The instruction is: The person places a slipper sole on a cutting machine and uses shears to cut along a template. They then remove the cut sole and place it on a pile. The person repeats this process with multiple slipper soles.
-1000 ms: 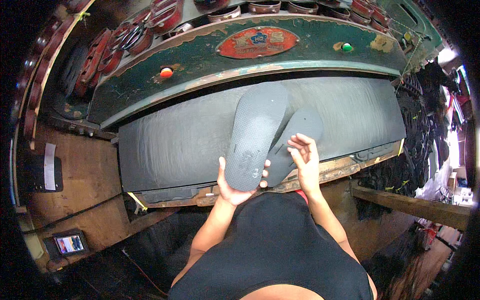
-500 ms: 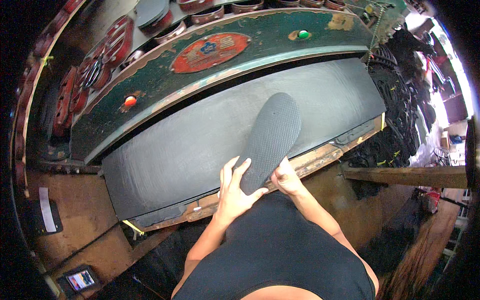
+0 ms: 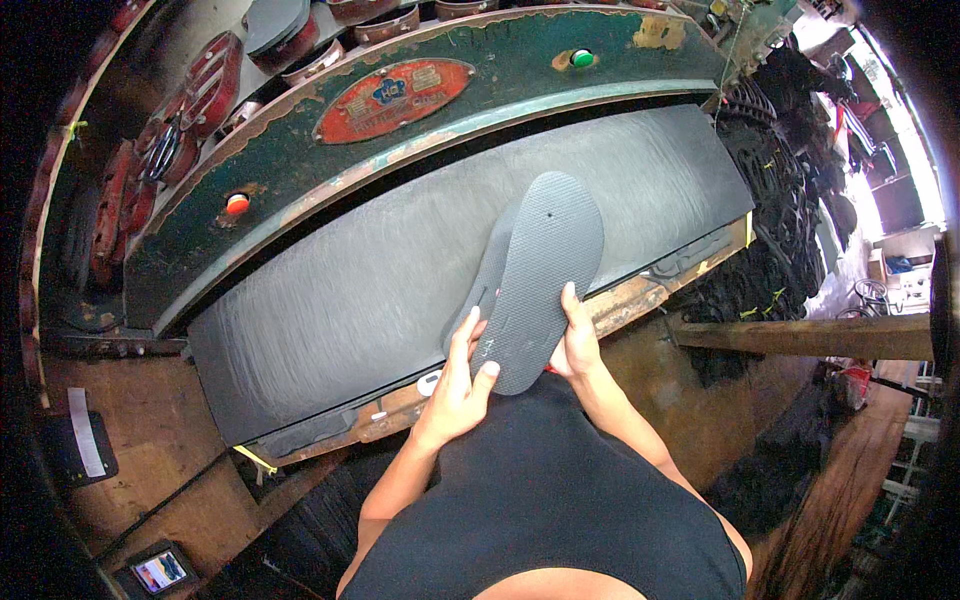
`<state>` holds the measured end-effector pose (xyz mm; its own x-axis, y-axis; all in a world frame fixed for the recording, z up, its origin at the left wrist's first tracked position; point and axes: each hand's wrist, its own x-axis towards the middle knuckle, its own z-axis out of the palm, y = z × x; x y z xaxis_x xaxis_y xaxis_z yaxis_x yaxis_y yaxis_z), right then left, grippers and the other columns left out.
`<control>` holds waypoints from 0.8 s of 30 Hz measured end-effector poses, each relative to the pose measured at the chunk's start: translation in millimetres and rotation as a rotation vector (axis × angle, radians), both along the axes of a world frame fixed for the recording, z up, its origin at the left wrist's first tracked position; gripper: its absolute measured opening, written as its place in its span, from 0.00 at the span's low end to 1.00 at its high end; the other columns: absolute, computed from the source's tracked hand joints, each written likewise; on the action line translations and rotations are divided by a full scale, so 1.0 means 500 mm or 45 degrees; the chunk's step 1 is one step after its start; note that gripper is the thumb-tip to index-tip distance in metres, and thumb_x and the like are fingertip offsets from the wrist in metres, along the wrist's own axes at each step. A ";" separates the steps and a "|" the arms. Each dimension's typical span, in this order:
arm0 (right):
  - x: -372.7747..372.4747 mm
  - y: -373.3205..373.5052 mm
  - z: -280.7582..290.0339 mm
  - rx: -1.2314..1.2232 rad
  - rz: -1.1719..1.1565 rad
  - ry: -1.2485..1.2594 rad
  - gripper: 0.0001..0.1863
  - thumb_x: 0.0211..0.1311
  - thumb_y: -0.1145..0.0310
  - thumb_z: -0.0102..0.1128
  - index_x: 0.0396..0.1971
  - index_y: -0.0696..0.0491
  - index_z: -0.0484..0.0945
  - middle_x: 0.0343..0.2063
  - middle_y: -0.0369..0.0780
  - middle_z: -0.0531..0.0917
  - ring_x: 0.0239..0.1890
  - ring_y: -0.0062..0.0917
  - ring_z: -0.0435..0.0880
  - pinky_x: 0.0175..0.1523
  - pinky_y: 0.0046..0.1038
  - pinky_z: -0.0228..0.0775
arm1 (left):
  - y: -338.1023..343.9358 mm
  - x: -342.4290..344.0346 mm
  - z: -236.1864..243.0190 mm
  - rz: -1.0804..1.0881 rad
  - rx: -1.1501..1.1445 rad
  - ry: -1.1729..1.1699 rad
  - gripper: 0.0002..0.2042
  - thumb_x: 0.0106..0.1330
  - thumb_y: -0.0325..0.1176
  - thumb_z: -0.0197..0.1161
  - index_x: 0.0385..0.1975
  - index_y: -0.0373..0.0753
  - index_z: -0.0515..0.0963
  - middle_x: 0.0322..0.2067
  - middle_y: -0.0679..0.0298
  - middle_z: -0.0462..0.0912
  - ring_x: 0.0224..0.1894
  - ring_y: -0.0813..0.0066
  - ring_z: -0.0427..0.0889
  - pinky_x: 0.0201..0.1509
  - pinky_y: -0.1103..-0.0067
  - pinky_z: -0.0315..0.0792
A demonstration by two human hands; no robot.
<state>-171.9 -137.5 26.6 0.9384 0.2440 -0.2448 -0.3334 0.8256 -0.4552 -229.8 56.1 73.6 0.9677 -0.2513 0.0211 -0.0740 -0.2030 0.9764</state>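
Note:
A dark grey, textured flip-flop sole (image 3: 545,270) with a small hole near its broad far end is held over the front of the machine's bed. My left hand (image 3: 460,395) grips its near left edge, the thumb by the narrow end and the fingers along the side. My right hand (image 3: 577,345) holds the right edge, thumb up along the rim and the other fingers mostly hidden beneath. Along the left side a second grey layer (image 3: 488,272) shows from underneath, apparently another sole.
Before me lies the wide grey bed (image 3: 350,290) of a green machine (image 3: 520,65) with an orange button (image 3: 237,204) and a green button (image 3: 582,59). Red-brown cutting dies (image 3: 212,85) stand on top. Black scraps (image 3: 775,220) pile at the right, above a wooden beam (image 3: 800,337).
The sole has tilted more upright, and the layer beneath now shows at its left. My right thumb has moved up along the edge. The view has shifted slightly.

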 end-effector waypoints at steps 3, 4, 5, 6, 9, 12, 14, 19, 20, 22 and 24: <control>0.004 -0.008 0.000 0.004 -0.048 0.128 0.30 0.74 0.50 0.53 0.64 0.57 0.66 0.59 0.43 0.77 0.60 0.35 0.76 0.65 0.41 0.67 | -0.004 0.001 -0.009 -0.001 -0.141 0.027 0.34 0.77 0.42 0.52 0.74 0.32 0.45 0.64 0.42 0.65 0.67 0.52 0.68 0.71 0.63 0.60; 0.005 -0.013 0.003 0.015 -0.063 0.063 0.30 0.74 0.49 0.52 0.64 0.57 0.66 0.59 0.43 0.77 0.60 0.36 0.75 0.66 0.42 0.67 | -0.005 0.001 -0.013 0.014 -0.217 0.019 0.33 0.77 0.41 0.51 0.74 0.32 0.46 0.63 0.43 0.66 0.65 0.55 0.69 0.70 0.65 0.61; 0.008 -0.019 0.006 0.016 -0.076 0.059 0.31 0.74 0.48 0.51 0.64 0.57 0.66 0.60 0.44 0.76 0.60 0.36 0.75 0.66 0.42 0.66 | -0.006 0.002 -0.019 0.015 -0.277 0.024 0.32 0.78 0.40 0.51 0.73 0.32 0.47 0.62 0.44 0.67 0.64 0.57 0.70 0.69 0.66 0.63; 0.009 -0.027 0.011 0.016 -0.090 0.055 0.31 0.74 0.48 0.51 0.64 0.57 0.67 0.60 0.44 0.76 0.60 0.36 0.75 0.67 0.42 0.65 | -0.005 0.004 -0.024 0.088 -0.277 -0.005 0.31 0.77 0.38 0.51 0.73 0.32 0.49 0.62 0.46 0.68 0.63 0.59 0.71 0.68 0.67 0.64; 0.016 -0.058 0.021 -0.146 -0.365 0.126 0.30 0.75 0.46 0.48 0.61 0.57 0.71 0.57 0.43 0.79 0.58 0.37 0.78 0.65 0.40 0.68 | 0.008 0.016 -0.042 0.313 -0.176 -0.011 0.26 0.75 0.32 0.53 0.70 0.33 0.57 0.59 0.50 0.71 0.59 0.62 0.74 0.65 0.68 0.66; 0.020 -0.109 0.015 -0.216 -0.507 0.130 0.27 0.74 0.49 0.51 0.59 0.56 0.73 0.55 0.40 0.80 0.56 0.33 0.79 0.63 0.38 0.70 | 0.030 0.033 -0.056 0.438 0.225 0.000 0.29 0.71 0.30 0.59 0.70 0.34 0.59 0.59 0.48 0.71 0.60 0.59 0.73 0.66 0.67 0.66; 0.021 -0.148 -0.003 -0.265 -0.559 0.168 0.27 0.73 0.50 0.53 0.59 0.56 0.73 0.56 0.40 0.80 0.56 0.34 0.79 0.64 0.39 0.68 | 0.040 0.036 -0.062 0.395 0.429 -0.022 0.34 0.65 0.32 0.66 0.69 0.34 0.59 0.61 0.44 0.68 0.64 0.51 0.69 0.68 0.63 0.63; 0.015 -0.224 -0.077 -0.340 -0.659 0.297 0.29 0.74 0.53 0.53 0.64 0.59 0.67 0.61 0.44 0.75 0.61 0.36 0.75 0.68 0.41 0.65 | 0.023 0.018 -0.068 0.272 0.767 -0.286 0.44 0.54 0.42 0.76 0.69 0.34 0.59 0.65 0.44 0.63 0.66 0.47 0.65 0.69 0.58 0.61; 0.012 -0.232 -0.094 -0.365 -0.683 0.309 0.29 0.74 0.53 0.54 0.64 0.60 0.67 0.61 0.44 0.75 0.61 0.37 0.75 0.67 0.41 0.65 | 0.015 0.015 -0.069 0.236 0.840 -0.317 0.46 0.52 0.43 0.77 0.68 0.34 0.59 0.65 0.44 0.62 0.66 0.46 0.64 0.69 0.57 0.60; 0.007 -0.241 -0.127 -0.391 -0.725 0.313 0.30 0.74 0.54 0.54 0.64 0.61 0.66 0.61 0.45 0.75 0.61 0.37 0.75 0.67 0.41 0.66 | -0.001 0.011 -0.071 0.160 0.985 -0.379 0.49 0.48 0.47 0.79 0.68 0.34 0.60 0.66 0.43 0.61 0.67 0.43 0.63 0.69 0.56 0.59; 0.001 -0.241 -0.158 -0.460 -0.719 0.305 0.30 0.72 0.54 0.56 0.64 0.60 0.66 0.61 0.45 0.75 0.61 0.37 0.76 0.66 0.42 0.67 | -0.008 0.013 -0.071 0.200 0.955 -0.325 0.45 0.48 0.43 0.78 0.66 0.34 0.62 0.65 0.43 0.61 0.67 0.43 0.62 0.69 0.55 0.59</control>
<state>-171.2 -258.3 -52.6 0.8077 -0.3989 -0.4341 -0.0245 0.7131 -0.7007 -223.5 52.2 37.9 0.9810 -0.1475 0.1257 -0.1922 -0.8241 0.5328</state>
